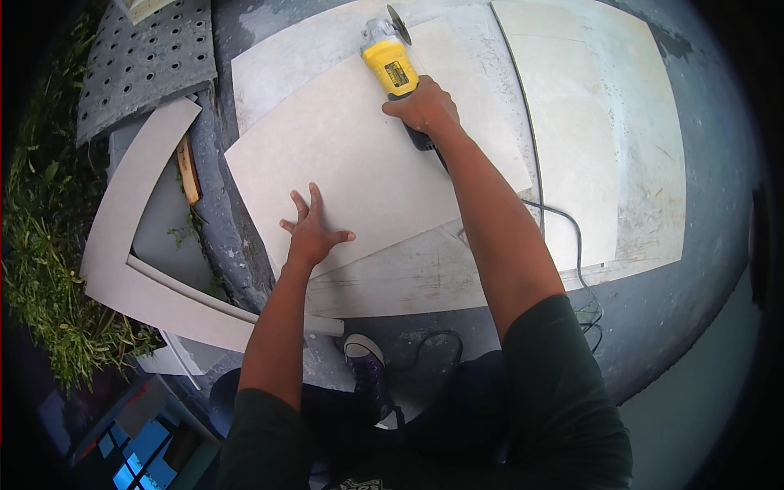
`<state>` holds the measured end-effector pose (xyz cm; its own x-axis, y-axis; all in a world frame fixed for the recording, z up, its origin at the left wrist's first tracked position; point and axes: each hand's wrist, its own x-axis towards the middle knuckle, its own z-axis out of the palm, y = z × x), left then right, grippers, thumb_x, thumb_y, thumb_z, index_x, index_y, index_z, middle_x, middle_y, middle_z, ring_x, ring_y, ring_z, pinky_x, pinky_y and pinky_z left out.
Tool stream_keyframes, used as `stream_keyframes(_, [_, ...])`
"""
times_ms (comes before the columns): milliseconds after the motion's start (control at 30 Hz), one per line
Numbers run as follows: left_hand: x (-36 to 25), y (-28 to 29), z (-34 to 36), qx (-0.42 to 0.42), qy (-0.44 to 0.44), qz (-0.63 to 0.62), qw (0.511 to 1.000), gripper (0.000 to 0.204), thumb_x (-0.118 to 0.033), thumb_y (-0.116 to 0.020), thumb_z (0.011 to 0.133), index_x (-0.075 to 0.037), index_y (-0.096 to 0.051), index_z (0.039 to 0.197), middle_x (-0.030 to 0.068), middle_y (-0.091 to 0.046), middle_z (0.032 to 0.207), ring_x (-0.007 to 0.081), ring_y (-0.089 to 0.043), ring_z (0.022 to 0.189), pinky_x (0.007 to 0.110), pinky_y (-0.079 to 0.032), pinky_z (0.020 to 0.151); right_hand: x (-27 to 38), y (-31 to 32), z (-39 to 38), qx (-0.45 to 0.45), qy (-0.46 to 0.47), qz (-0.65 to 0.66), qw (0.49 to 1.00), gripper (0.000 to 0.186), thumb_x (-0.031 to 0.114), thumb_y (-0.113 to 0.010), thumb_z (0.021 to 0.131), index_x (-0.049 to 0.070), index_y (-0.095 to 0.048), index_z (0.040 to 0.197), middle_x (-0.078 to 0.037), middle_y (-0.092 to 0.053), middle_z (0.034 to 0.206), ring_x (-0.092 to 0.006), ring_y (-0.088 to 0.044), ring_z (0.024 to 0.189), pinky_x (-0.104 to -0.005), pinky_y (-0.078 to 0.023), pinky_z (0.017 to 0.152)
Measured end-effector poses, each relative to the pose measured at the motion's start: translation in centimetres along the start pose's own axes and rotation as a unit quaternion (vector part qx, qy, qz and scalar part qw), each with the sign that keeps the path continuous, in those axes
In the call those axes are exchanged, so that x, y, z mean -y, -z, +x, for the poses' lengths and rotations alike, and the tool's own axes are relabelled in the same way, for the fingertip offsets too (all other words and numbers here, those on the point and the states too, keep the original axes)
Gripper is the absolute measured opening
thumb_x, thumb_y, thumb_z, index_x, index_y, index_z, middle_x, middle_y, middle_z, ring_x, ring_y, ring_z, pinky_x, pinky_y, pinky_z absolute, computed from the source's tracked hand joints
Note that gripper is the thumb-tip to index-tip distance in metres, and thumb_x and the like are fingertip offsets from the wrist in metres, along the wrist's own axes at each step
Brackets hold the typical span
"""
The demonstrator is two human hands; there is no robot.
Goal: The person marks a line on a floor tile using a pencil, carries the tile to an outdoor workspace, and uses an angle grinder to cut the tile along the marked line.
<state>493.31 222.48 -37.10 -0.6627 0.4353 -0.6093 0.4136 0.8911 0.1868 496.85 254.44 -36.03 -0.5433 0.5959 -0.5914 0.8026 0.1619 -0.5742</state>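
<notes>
My right hand is wrapped round the black rear body of a yellow angle grinder. The grinder's thin dark cutting disc points away from me, near the far edge of a pale tile slab. Whether the disc touches anything or turns, I cannot tell. On the near left part of that slab, my left hand lies flat with its fingers spread. Beneath this slab is a larger pale board, marked with scratches and dust.
More pale slabs lie to the right. The grinder's black cord loops across them to the floor. At left are an L-shaped offcut, a wood piece, a perforated grey panel and plants. My shoe stands close by.
</notes>
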Motion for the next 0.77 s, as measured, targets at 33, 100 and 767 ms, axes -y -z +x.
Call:
stream_keyframes(33, [0.0,0.0,0.0,0.001,0.002,0.000,1.000,0.145,-0.048,-0.093,0.063,-0.006,0.003,0.164,0.0445,0.000,0.160,0.0454,-0.011,0.156,0.070,0.005,0.118,-0.1,0.0,0.0,0.002,0.003,-0.001,1.000,0.077,0.047,-0.081,0.071,0.004,-0.056,0.130,-0.014,-0.071,0.117,-0.0278,-0.070,0.108,-0.0385,-0.056,0.091])
stream_keyframes(100, [-0.2,0.1,0.0,0.003,0.002,-0.001,1.000,0.145,-0.048,-0.093,0.063,-0.006,0.003,0.164,0.0445,0.000,0.160,0.0454,-0.011,0.156,0.070,0.005,0.118,-0.1,0.1,0.0,0.000,0.003,-0.003,1.000,0.076,0.047,-0.081,0.071,0.004,-0.056,0.129,-0.014,-0.071,0.117,-0.0279,-0.070,0.108,-0.0384,-0.056,0.091])
stream_keyframes(767, [0.2,0.6,0.1,0.050,-0.011,0.027,0.998,0.142,-0.055,-0.086,0.074,-0.002,0.012,0.161,0.0441,0.004,0.161,0.0460,0.011,0.156,0.076,0.003,0.114,0.5,0.1,1.5,0.012,-0.004,0.009,1.000,0.082,0.047,-0.081,0.066,0.005,-0.057,0.133,-0.012,-0.071,0.120,-0.0252,-0.069,0.110,-0.0368,-0.056,0.092])
